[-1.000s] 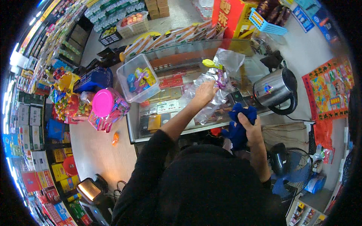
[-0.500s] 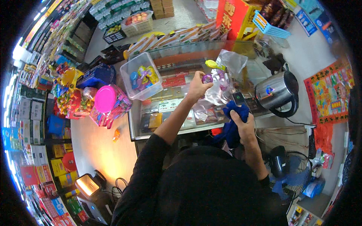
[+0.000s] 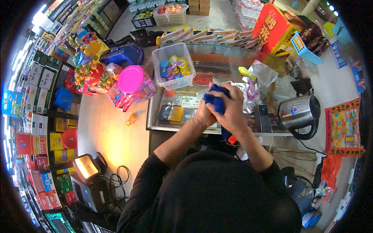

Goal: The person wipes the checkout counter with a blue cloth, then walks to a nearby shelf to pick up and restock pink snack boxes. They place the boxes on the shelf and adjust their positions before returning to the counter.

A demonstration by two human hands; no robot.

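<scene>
Over the glass counter (image 3: 155,122) my two hands meet around a bunched dark blue cloth (image 3: 215,100). My right hand (image 3: 233,110) is curled over the cloth from the right, while my left hand (image 3: 205,113) is closed against it from the left and below. Whatever lies inside the cloth is hidden. Just right of my hands, purple plastic pieces (image 3: 251,90) and a yellow-green one (image 3: 243,71) lie on and beside a silver, clear-edged bag (image 3: 237,85). To the left stands a clear plastic tub (image 3: 173,49) with several small blue, purple and yellow plastic items in it.
A steel electric kettle (image 3: 297,112) stands at the counter's right end, near a dark phone-like device (image 3: 264,118). Left of the tub are a pink-lidded jar (image 3: 131,79) and bright candy packs (image 3: 93,73). A lit lamp (image 3: 86,167) stands at lower left.
My left hand, earlier holding a small round purple item out over the counter, has come back to the cloth. My right hand has lifted the cloth up to it; the purple item is now hidden.
</scene>
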